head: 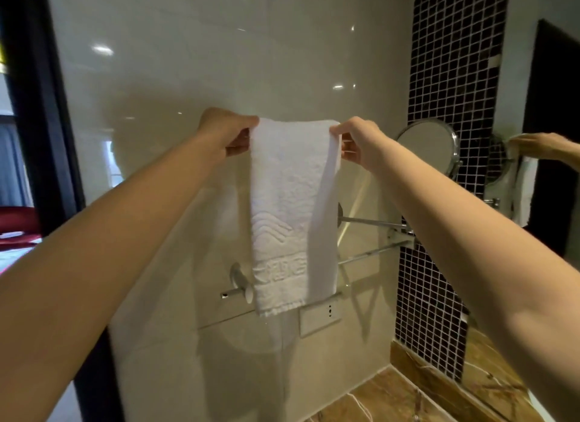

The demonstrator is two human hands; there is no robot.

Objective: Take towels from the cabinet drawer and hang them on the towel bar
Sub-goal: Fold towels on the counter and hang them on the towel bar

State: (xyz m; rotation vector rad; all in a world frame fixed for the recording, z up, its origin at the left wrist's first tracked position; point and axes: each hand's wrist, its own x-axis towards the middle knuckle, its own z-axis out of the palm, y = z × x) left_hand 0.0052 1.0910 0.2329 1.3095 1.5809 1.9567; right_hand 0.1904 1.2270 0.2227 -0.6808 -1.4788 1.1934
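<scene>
a person holds a white towel (288, 208) up before a glossy cream wall (188, 60) in a bathroom, midway through hanging it: the towel is out of the cabinet drawer (not in view) but not yet draped on the towel bar (367, 254), whose chrome rail runs low across the wall behind the cloth's fringed bottom edge; whether cloth and rail touch cannot be told. no other towel shows on the bar's visible stretches, so by the look of it the draping and any further towels remain to be done. the wall is smooth and mirror-bright with ceiling lights reflected in it, beside a strip of small black mosaic tile (455, 60) with pale grout and a veined brown stone counter (408, 396). the towel is thick terry, folded lengthwise into a narrow band, with raised wave patterns and an embossed border near its end. the left hand (230, 133) and right hand (357, 142) each pinch an upper corner, fingers curled, stretching the top edge flat between them. a round chrome-framed mirror (426, 145) juts out at right.
</scene>
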